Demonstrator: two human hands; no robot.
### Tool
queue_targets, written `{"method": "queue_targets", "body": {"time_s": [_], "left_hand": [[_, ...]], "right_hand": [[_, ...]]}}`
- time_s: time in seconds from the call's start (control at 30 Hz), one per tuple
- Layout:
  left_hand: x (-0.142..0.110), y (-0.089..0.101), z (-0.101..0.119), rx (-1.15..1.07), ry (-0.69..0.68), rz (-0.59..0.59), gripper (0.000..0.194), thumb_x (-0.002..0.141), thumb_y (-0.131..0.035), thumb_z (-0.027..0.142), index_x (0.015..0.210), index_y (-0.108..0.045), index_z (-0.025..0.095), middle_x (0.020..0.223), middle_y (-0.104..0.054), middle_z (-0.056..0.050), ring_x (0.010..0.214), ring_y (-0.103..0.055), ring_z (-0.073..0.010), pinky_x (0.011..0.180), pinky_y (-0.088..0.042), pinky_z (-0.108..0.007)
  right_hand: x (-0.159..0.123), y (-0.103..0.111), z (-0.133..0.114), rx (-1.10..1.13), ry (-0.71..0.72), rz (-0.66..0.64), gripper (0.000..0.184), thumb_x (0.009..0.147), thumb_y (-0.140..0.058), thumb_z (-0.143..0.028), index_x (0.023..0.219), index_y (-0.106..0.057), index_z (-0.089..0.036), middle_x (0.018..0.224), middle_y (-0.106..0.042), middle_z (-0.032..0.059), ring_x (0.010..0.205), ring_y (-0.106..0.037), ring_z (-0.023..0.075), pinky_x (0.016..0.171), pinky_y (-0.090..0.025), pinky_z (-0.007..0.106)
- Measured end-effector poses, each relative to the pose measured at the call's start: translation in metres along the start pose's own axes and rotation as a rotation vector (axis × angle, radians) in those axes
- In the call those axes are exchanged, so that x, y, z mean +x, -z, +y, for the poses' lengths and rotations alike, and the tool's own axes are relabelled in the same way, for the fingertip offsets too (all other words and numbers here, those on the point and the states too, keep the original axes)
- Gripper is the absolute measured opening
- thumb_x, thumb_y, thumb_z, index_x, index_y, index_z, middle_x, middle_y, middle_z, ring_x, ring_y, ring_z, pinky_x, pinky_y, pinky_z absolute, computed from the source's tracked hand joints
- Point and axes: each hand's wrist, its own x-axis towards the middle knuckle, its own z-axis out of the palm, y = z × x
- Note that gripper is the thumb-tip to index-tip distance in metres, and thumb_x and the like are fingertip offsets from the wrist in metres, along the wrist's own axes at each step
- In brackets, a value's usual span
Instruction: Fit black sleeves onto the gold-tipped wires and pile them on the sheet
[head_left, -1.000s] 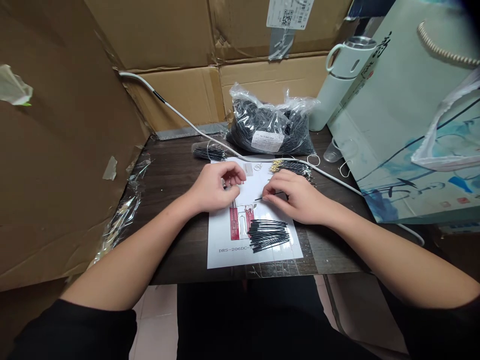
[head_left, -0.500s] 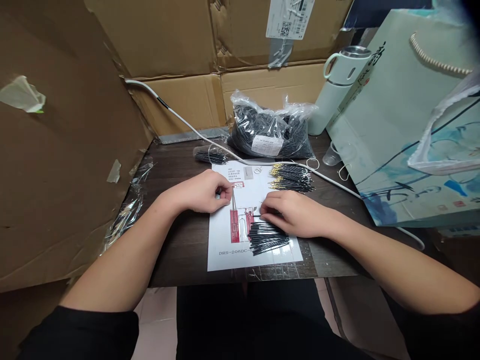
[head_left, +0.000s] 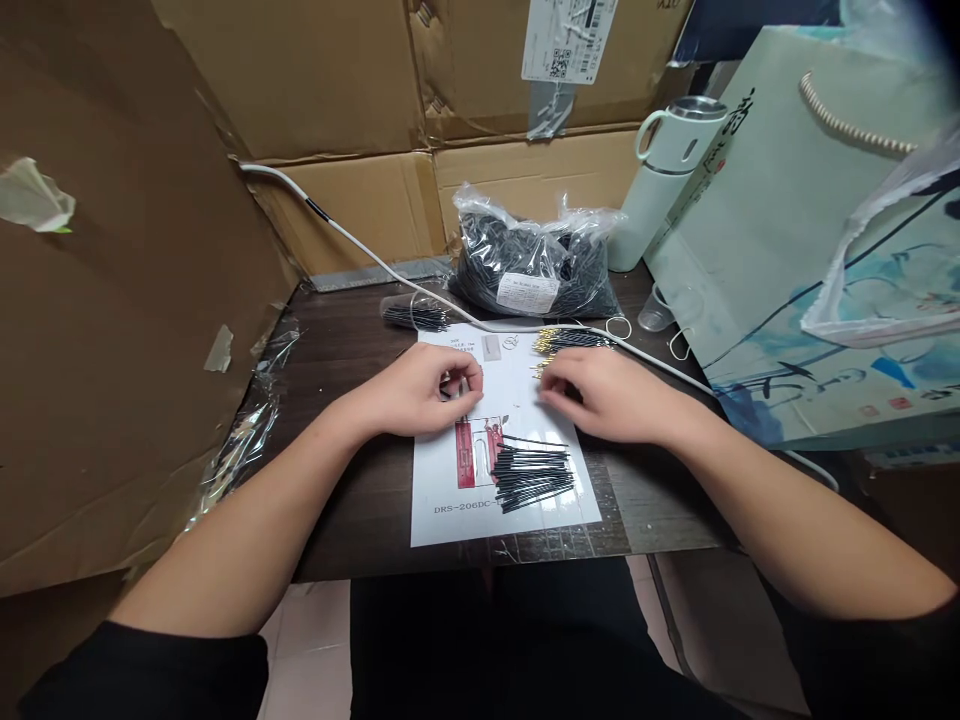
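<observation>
My left hand [head_left: 424, 392] rests on the upper left of a white printed sheet [head_left: 450, 490], its fingers curled round a small item I cannot make out. My right hand [head_left: 611, 393] lies over a pile of thin black wires with gold tips [head_left: 566, 340] at the sheet's upper right, fingers bent down onto them. A heap of plain black wire pieces [head_left: 534, 474] lies on the lower part of the sheet, next to a red printed picture [head_left: 469, 452].
A clear bag of black wires [head_left: 532, 265] stands at the back of the dark table [head_left: 352, 350]. A small bundle [head_left: 415, 315] and a white cable [head_left: 360, 245] lie behind the sheet. A pale flask [head_left: 660, 175] and paper gift bag [head_left: 795, 240] fill the right. Cardboard boxes [head_left: 112, 300] wall the left and back.
My right hand has moved up from the black heap to the gold-tipped pile. My left hand has shifted slightly right and stays closed.
</observation>
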Motion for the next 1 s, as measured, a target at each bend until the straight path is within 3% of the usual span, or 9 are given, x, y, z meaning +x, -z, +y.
{"method": "queue_targets", "body": {"time_s": [0.17,0.4,0.77,1.0], "left_hand": [[0.004,-0.037,0.004,-0.4,0.092,0.096,0.021,0.093,-0.073,0.034,0.096,-0.072,0.014,0.085,-0.072,-0.005,0.072,-0.061,-0.0119,0.068,-0.051,-0.024],[0.007,-0.067,0.002,-0.508,0.107,0.188,0.023,0.093,-0.077,0.037,0.098,-0.075,0.015,0.091,-0.076,-0.006,0.079,-0.066,-0.0131,0.078,-0.057,-0.028],[0.009,-0.072,-0.005,-0.522,0.181,0.234,0.022,0.087,-0.083,0.031,0.104,-0.085,0.017,0.104,-0.083,-0.008,0.091,-0.076,-0.018,0.089,-0.061,-0.032],[0.01,-0.071,-0.005,-0.557,0.217,0.217,0.022,0.086,-0.084,0.033,0.098,-0.081,0.016,0.09,-0.08,-0.006,0.078,-0.07,-0.0131,0.074,-0.057,-0.026]], "right_hand": [[0.002,0.001,0.018,-0.214,-0.137,0.039,0.009,0.102,-0.064,-0.02,0.097,-0.07,-0.016,0.1,-0.071,0.0124,0.091,-0.068,0.0274,0.078,-0.047,0.038],[0.004,-0.003,0.016,-0.244,-0.158,-0.009,0.011,0.103,-0.059,-0.017,0.098,-0.069,-0.016,0.103,-0.07,0.011,0.089,-0.066,0.0258,0.078,-0.046,0.037],[0.004,-0.004,0.013,-0.273,-0.059,0.074,0.018,0.106,-0.053,-0.02,0.098,-0.068,-0.015,0.098,-0.068,0.011,0.084,-0.063,0.0237,0.075,-0.044,0.035],[0.005,-0.008,0.015,-0.225,-0.075,0.073,0.013,0.104,-0.058,-0.019,0.104,-0.069,-0.014,0.102,-0.071,0.0124,0.089,-0.065,0.0255,0.078,-0.045,0.036]]}}
